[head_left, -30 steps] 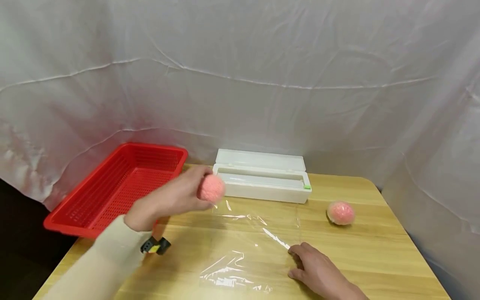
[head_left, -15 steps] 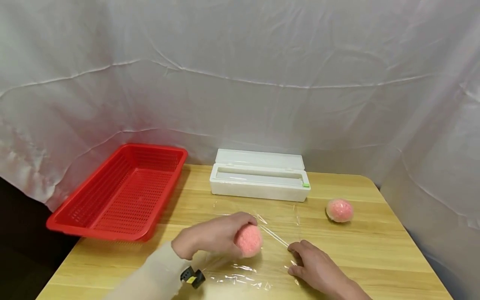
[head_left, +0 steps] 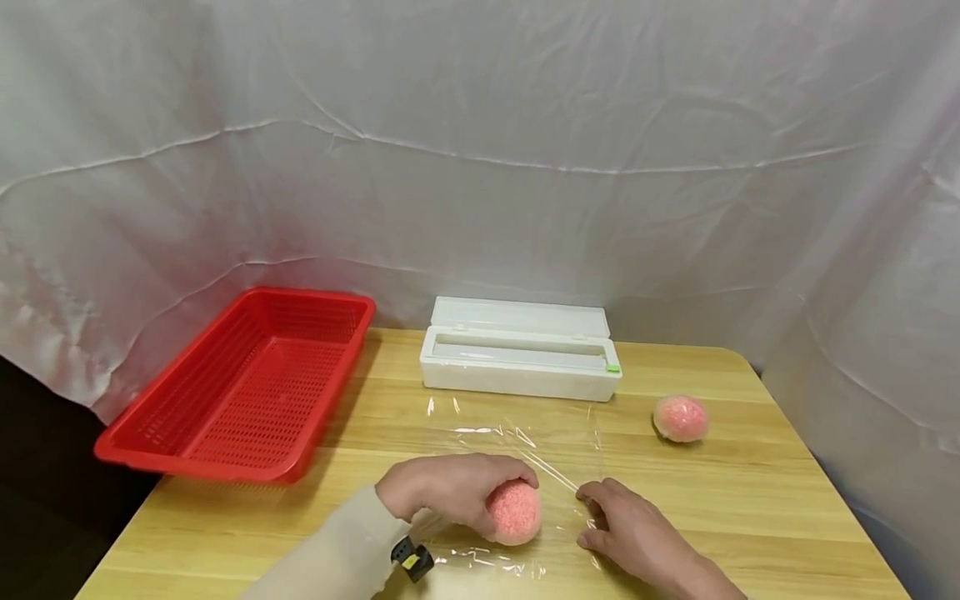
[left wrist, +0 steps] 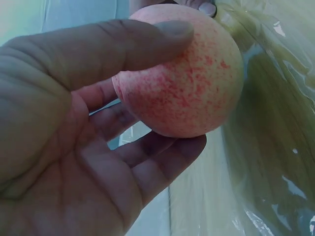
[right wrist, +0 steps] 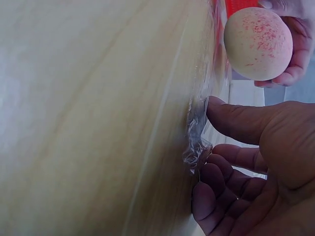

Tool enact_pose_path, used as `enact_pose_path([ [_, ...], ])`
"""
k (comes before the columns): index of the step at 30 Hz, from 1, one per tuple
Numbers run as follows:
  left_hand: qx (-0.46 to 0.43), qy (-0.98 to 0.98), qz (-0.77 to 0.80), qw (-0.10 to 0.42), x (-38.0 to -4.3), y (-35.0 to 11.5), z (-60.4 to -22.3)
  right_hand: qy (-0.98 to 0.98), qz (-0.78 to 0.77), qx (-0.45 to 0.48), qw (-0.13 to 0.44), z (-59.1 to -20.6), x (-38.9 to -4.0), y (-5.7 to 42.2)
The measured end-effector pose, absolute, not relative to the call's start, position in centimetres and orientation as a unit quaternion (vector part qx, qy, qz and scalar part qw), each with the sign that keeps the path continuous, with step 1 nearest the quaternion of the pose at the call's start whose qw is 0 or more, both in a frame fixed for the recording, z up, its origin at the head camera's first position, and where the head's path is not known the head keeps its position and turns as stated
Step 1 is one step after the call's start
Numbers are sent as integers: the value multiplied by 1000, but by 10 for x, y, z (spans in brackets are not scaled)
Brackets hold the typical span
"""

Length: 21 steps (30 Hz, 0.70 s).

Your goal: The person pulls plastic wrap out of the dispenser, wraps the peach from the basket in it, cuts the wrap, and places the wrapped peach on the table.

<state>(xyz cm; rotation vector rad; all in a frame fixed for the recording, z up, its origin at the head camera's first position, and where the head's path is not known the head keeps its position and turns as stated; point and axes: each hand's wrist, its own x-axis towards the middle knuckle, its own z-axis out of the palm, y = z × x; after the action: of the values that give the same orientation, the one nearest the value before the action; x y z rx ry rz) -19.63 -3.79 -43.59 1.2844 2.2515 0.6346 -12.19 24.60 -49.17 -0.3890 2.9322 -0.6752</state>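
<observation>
A peach (head_left: 514, 512), pale with red speckles in the wrist views, is held in my left hand (head_left: 465, 493). The thumb lies over one side and the fingers curl round the other. Below it a clear sheet of plastic wrap (head_left: 551, 433) spreads on the table; whether the peach touches the sheet I cannot tell. My right hand (head_left: 637, 533) rests at the sheet's right edge. In the right wrist view, the thumb (right wrist: 236, 120) and fingertips touch the bunched film edge, with a gap between them.
A second peach (head_left: 681, 418), glossy as if wrapped in film, lies at the right. Behind the sheet stands a white plastic-wrap box (head_left: 517, 379) with its lid up. At the left is a red basket (head_left: 330, 417). Grey cloth (head_left: 480, 167) hangs around the wooden table (head_left: 750, 500).
My left hand has carried the peach from near the white box rightward and toward me, down over the sheet. The right hand has stayed at the film edge.
</observation>
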Motion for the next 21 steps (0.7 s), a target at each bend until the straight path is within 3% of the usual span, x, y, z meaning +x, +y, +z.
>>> enact_pose_path([
  [16, 413, 784, 331, 325, -209, -39, -451, 964, -221, -142, 50, -493, -122, 248],
  [21, 402, 788, 346, 313, -203, -38, -452, 964, -220, -144, 49, -493, -122, 248],
])
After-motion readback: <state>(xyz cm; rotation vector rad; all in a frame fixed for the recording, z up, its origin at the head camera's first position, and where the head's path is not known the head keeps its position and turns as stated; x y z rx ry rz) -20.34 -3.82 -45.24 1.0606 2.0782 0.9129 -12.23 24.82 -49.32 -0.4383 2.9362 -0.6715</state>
